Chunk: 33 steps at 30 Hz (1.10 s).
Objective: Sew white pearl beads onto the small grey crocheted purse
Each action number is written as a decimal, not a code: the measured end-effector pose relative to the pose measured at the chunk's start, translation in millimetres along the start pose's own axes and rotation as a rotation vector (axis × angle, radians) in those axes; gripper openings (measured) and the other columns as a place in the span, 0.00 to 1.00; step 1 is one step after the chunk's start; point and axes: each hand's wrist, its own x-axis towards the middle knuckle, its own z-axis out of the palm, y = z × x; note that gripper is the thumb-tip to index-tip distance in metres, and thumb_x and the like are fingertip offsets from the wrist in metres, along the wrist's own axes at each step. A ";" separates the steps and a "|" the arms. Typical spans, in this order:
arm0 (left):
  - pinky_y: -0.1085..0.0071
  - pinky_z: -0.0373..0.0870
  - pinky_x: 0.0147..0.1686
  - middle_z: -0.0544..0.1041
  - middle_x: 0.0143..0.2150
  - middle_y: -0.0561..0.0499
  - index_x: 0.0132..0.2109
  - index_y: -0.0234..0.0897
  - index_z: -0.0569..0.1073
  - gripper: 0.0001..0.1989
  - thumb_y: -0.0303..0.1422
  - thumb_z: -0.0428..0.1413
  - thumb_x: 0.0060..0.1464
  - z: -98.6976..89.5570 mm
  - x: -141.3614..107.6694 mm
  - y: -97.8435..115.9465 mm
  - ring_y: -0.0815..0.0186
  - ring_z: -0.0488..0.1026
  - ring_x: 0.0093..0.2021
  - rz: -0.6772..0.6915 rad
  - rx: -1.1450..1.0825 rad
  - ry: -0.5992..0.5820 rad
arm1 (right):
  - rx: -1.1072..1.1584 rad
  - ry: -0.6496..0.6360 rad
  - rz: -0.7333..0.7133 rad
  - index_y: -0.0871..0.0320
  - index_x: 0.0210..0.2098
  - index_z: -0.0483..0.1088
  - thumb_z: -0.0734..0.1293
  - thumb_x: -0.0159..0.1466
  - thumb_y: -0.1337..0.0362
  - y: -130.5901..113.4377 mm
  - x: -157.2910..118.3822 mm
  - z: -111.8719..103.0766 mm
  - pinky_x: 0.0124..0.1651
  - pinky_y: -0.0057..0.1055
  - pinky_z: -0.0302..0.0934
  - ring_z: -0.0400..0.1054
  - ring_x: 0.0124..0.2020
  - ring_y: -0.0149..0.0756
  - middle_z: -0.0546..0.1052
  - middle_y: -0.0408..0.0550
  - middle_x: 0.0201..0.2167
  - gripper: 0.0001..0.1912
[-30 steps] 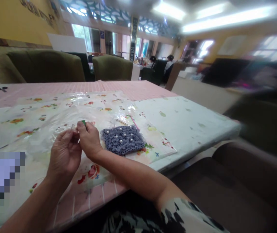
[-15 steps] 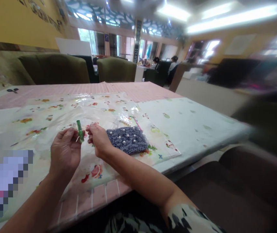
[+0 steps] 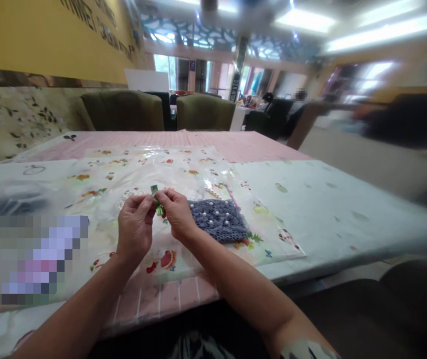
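Between my two hands, above the table, is a small green object (image 3: 154, 189), upright and slightly tilted. My left hand (image 3: 136, 222) pinches it from the left with closed fingers. From the right, the closed fingers of my right hand (image 3: 178, 212) grip it too. A blue-grey crocheted piece dotted with white pearls (image 3: 217, 222) lies on the flowered plastic sheet (image 3: 194, 262), partly behind my right hand. White beads (image 3: 129, 198) show just behind my left hand, and a pink stick (image 3: 233, 196) lies at the far side of the crocheted piece.
Black scissors (image 3: 70, 137) rest at the table's far left. A plastic bag with something dark (image 3: 15, 202) and a pixelated object (image 3: 54, 257) lie on the left. Green chairs (image 3: 206, 113) stand beyond the table. People sit in the distance.
The view has turned left, so the scene sits farther right. My right hand has closed in on the green object, which only my left hand held before, and the hands are now together.
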 end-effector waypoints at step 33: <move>0.67 0.76 0.46 0.73 0.26 0.56 0.28 0.36 0.73 0.08 0.27 0.66 0.45 -1.0 3.4 6.3 0.73 0.70 0.30 0.043 0.003 -0.026 | 0.171 0.106 0.402 0.57 0.24 0.62 0.55 0.71 0.47 -0.5 1.8 1.1 0.17 0.22 0.43 0.50 0.14 0.24 0.63 0.37 0.16 0.26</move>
